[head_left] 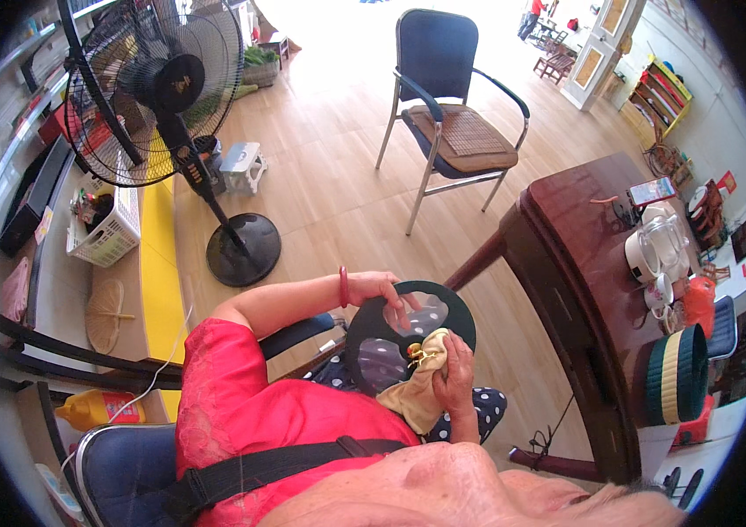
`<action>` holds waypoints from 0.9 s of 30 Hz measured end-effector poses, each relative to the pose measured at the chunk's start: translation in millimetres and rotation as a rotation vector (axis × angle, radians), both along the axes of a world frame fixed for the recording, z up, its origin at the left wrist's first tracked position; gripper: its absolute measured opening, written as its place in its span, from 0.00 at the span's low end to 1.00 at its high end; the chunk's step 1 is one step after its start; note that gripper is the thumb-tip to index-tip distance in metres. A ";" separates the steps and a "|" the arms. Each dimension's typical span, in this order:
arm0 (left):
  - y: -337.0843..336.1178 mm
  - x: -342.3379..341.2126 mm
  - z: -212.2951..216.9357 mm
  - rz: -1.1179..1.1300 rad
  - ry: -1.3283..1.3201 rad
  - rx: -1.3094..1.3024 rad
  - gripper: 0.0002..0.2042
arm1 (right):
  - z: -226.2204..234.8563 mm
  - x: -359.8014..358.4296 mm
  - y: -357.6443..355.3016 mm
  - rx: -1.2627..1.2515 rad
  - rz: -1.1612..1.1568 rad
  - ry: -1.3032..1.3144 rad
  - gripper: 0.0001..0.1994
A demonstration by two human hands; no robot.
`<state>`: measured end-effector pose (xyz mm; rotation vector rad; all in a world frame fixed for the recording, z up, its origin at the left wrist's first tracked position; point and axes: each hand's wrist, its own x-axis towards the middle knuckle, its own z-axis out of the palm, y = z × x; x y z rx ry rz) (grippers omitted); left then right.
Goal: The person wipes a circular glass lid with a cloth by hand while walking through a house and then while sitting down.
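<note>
A round dark green lid (454, 305) with clear see-through panels and a small gold knob (415, 351) is held tilted above my lap. My left hand (379, 290), with a red bangle at the wrist, grips its far left rim; some of its fingers show through a clear panel. Bunched in my right hand (455, 376) is a pale yellow cloth (412, 393), pressed against the lid beside the knob. Through the panels I see my dark polka-dot clothing. On the table at right stands a ribbed dark green round box (694, 373) with a cream band.
The dark wooden table (566, 228) at right carries a phone (651, 191), a white appliance, cups and an orange bag (700, 306). A blue armchair (439, 61) stands ahead. At left are a black standing fan (178, 83), a white basket (114, 233) and a shelf.
</note>
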<state>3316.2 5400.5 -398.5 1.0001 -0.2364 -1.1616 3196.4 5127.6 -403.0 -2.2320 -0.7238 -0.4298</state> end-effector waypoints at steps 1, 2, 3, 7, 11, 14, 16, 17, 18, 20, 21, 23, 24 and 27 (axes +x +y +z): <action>-0.2 -0.1 2.8 -0.002 -0.004 0.000 0.25 | 4.8 -0.8 2.4 -0.005 0.000 -0.028 0.28; -1.0 -0.7 6.9 -0.004 -0.007 0.001 0.24 | 9.8 -1.1 4.3 -0.009 -0.001 -0.056 0.27; -2.0 -1.3 10.9 -0.006 -0.010 0.002 0.24 | 11.7 -1.1 5.4 -0.013 -0.003 -0.084 0.26; -13.4 -4.0 23.0 -0.042 -0.137 0.037 0.27 | -14.4 0.6 -3.0 0.067 -0.083 -0.110 0.20; -20.4 -12.9 25.0 -0.048 -0.201 0.087 0.30 | -25.0 5.6 -21.9 0.062 -0.286 -0.177 0.18; -29.2 -14.1 20.7 -0.052 -0.248 0.102 0.32 | -16.5 16.2 -17.6 0.041 -0.390 -0.200 0.18; -33.2 -13.2 17.5 -0.025 -0.290 0.070 0.32 | 8.8 28.8 -6.7 0.194 -0.383 -0.197 0.15; -35.9 -11.3 21.5 -0.028 -0.283 0.079 0.32 | 19.3 33.4 -5.7 0.231 -0.345 -0.207 0.15; -38.0 -8.8 28.2 -0.032 -0.275 0.088 0.32 | 29.3 37.8 -4.6 0.267 -0.307 -0.216 0.14; -41.9 -8.1 44.7 -0.065 -0.284 0.127 0.31 | 48.8 45.9 5.1 0.265 -0.173 -0.293 0.14; -43.7 -9.4 52.6 -0.095 -0.296 0.155 0.30 | 57.5 49.8 9.9 0.248 -0.097 -0.339 0.14; -50.0 -11.2 54.3 -0.109 -0.355 0.184 0.27 | 76.0 52.6 27.6 0.311 -0.029 -0.387 0.16; -55.4 -6.1 43.9 -0.119 -0.509 0.139 0.25 | 81.5 57.1 36.2 0.311 0.002 -0.375 0.16; -60.2 -0.6 33.6 -0.005 -0.822 0.017 0.16 | 92.9 61.2 53.9 0.195 0.114 -0.367 0.20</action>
